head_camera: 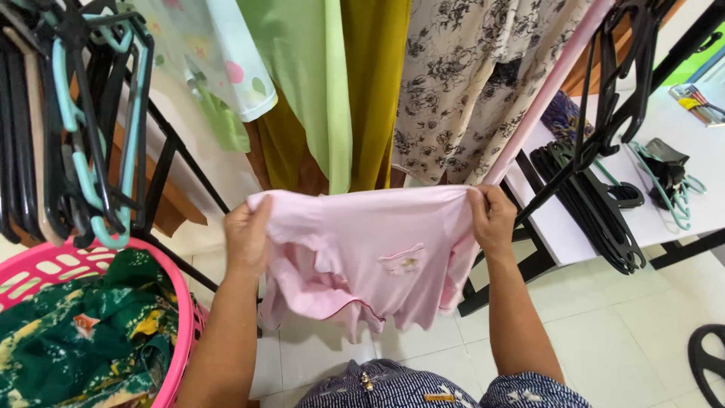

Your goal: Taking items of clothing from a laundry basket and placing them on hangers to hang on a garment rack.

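Observation:
A small pale pink shirt (370,253) with a little chest pocket is stretched out in front of me. My left hand (246,236) grips its left edge and my right hand (492,219) grips its right edge, both at about the same height. The lower part of the shirt hangs loose and folded below my hands. Behind it, several garments hang in a row: a light green one (310,75), a mustard one (374,83) and a cream one with a dark flower print (468,83).
A pink laundry basket (175,302) at lower left holds green patterned cloth (83,340). Black and teal hangers (91,128) hang at upper left. More black hangers (596,211) lie on a white table (702,174) at right. A pink pole (551,83) leans diagonally. White tiled floor below.

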